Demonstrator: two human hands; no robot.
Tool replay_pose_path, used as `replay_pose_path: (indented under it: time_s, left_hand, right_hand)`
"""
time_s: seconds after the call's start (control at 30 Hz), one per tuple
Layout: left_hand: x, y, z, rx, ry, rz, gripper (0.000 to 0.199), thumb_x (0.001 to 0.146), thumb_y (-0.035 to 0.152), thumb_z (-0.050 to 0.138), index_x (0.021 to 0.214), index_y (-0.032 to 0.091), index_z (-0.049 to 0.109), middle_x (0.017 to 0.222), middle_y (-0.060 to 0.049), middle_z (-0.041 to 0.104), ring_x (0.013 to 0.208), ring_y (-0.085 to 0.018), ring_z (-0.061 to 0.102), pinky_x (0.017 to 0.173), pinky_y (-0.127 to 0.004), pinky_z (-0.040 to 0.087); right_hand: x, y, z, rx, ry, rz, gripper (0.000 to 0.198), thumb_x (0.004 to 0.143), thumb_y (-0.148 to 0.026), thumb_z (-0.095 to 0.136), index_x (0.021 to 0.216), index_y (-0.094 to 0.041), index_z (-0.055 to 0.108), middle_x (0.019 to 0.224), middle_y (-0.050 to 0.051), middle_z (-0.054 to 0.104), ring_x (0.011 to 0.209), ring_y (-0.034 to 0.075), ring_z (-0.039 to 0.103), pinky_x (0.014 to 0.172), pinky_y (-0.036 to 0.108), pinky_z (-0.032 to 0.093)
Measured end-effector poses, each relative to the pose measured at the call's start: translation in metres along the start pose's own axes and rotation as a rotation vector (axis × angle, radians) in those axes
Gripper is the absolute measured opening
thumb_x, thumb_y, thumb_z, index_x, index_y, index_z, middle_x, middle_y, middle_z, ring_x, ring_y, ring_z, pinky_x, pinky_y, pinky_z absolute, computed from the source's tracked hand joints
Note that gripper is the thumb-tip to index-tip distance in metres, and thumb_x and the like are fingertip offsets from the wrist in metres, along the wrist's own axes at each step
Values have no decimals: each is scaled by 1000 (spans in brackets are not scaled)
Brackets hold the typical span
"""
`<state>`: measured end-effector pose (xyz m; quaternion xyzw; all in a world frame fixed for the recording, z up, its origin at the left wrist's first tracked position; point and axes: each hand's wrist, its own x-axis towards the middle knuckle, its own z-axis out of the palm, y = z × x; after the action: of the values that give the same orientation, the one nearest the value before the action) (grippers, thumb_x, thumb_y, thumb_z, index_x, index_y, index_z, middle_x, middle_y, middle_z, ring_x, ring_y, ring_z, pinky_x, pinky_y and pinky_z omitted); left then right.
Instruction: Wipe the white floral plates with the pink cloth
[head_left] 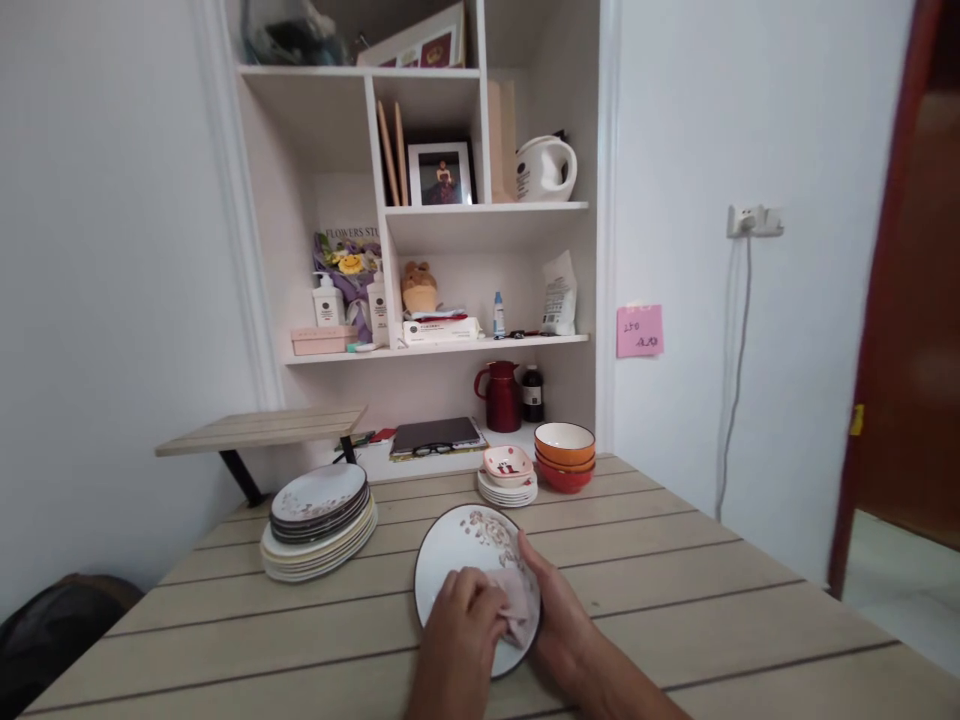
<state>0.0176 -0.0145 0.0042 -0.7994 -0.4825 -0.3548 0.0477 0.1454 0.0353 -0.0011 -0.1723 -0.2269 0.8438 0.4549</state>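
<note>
A white plate (pixel 448 548) with a dark rim and brown flower print is held tilted above the table. My right hand (pixel 561 625) grips its right edge, thumb along the rim and the other fingers behind it, out of sight. Pressed against the plate's inner face is a pale pink cloth (pixel 516 607), bunched under the curled fingers of my left hand (pixel 466 620). The cloth covers part of the plate's lower right.
Stacked plates (pixel 319 500) stand at the left of the slatted table (pixel 675 560). Farther back are small dishes (pixel 508 490) and orange and red bowls (pixel 565 455). A raised wooden shelf (pixel 262 428), red jug (pixel 501 397) and black laptop (pixel 435 435) are behind.
</note>
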Motion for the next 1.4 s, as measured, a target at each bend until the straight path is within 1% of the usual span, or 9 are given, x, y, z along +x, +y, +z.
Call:
replay_pose_path:
  time_s: [0.13,0.27,0.4,0.5,0.7,0.87,1.03,1.2,1.4]
  left_hand:
    - [-4,-10,9,106,112,6,49,71,-2,61,108,29,60,105,-1,60,95,-17,57,82,-31,50]
    - [-8,-16,19,242,196,78,50,74,5,63,115,34,58,109,-1,59,95,-18,57,82,-34,50]
    - [-7,-10,9,86,90,-9,38,71,12,71,104,29,63,111,-2,59,99,-19,57,86,-35,49]
    - [-6,-9,4,-11,21,-31,46,67,15,75,108,29,62,114,-2,59,105,-20,55,91,-35,48]
    - [-9,-16,16,138,-2,66,48,76,10,66,116,35,58,114,0,59,101,-17,55,84,-30,47]
    - [-6,-21,14,310,168,176,33,77,21,69,105,38,63,101,5,63,87,-14,53,76,-30,42]
    - [-3,-26,-2,500,346,-2,45,76,12,67,114,35,61,108,1,62,94,-17,53,78,-34,39]
    - [-6,-31,-3,582,276,-134,39,76,11,66,110,29,63,101,0,63,86,-19,55,71,-34,41]
    - [-6,-21,10,417,169,-90,37,75,4,62,104,27,64,96,2,62,87,-15,56,70,-26,45]
  right_hand:
    - [0,7,2,-34,26,35,59,80,-57,56,106,-5,65,91,17,73,81,25,68,78,35,50]
    - [0,5,2,1,49,43,57,80,-55,57,109,-6,64,90,15,74,85,26,68,83,38,49]
    - [-1,1,2,49,-6,60,60,83,-56,51,112,-5,62,98,17,72,91,27,67,85,40,48]
    - [0,-1,-1,55,-13,40,60,84,-55,50,114,-4,61,100,18,72,92,27,67,87,41,48]
    - [1,2,-4,6,72,26,56,82,-53,56,110,-6,63,90,16,74,86,26,68,85,40,49]
    - [-1,9,-1,-21,18,93,57,81,-55,56,109,-7,64,92,16,74,87,27,68,85,40,48]
    - [2,19,3,-49,0,53,51,81,-52,58,109,-10,65,95,14,74,90,26,68,90,40,46]
    - [4,11,1,3,52,-14,53,81,-52,57,114,-11,63,97,14,74,94,27,67,93,42,44]
    - [1,-10,-5,27,94,-218,48,81,-48,58,115,-14,63,101,11,73,99,26,65,93,41,45]
